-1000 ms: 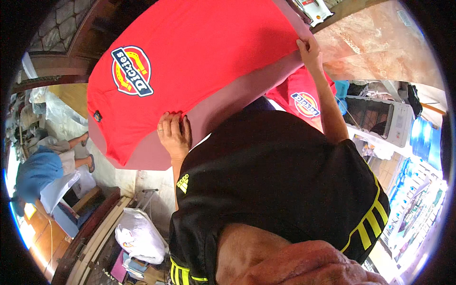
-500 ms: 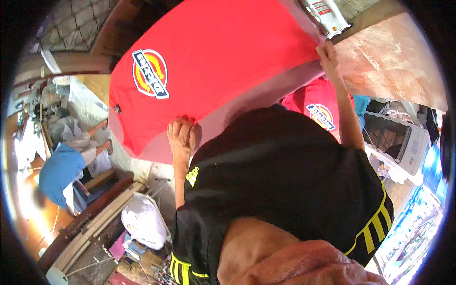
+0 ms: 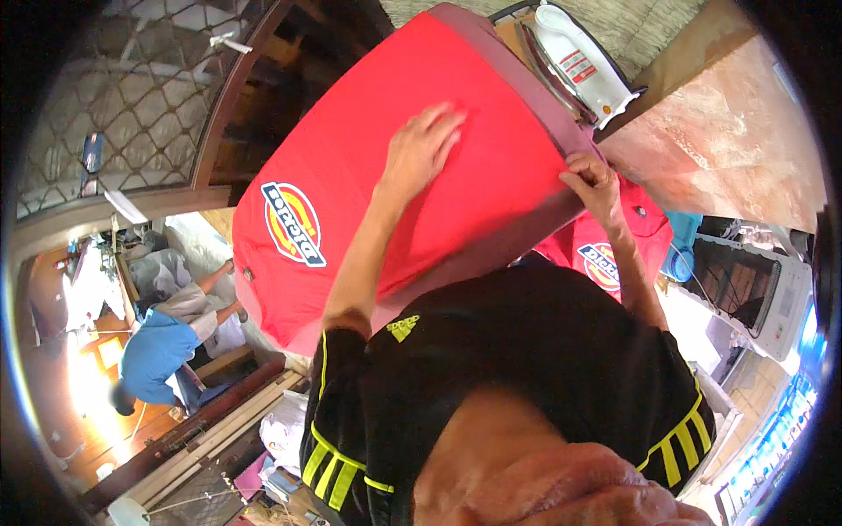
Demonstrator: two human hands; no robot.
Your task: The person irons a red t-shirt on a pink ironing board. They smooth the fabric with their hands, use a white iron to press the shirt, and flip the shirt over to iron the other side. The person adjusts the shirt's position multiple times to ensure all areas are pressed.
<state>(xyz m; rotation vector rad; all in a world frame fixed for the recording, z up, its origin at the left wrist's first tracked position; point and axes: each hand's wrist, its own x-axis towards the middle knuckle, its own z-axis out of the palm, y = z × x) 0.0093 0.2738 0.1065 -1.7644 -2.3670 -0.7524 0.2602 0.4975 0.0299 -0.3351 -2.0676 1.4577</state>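
Note:
A red shirt (image 3: 491, 114) with a round printed emblem lies spread over a maroon padded board (image 3: 517, 232). On the middle of its cloth rests my left hand (image 3: 427, 147), flat, fingers stretched out. At the near right corner, by the board's edge, my right hand (image 3: 594, 181) pinches the edge of the shirt between thumb and fingers. A second red shirt (image 3: 645, 223), bearing the same kind of emblem, hangs or lies just below that hand, partly covered by my arm. Beyond the board's far right end sits a white iron (image 3: 574, 66).
Beside the board at right is a pinkish stone-patterned surface (image 3: 710, 131). A white machine (image 3: 781, 307) and a blue container (image 3: 680, 245) are at far right. At left a person in a blue top (image 3: 158, 351) bends over; a metal lattice (image 3: 132, 96) stands behind.
My left hand has moved from the shirt's near edge up onto its middle and opened flat. My right hand is still at the right corner. The far end of the board now shows uncovered.

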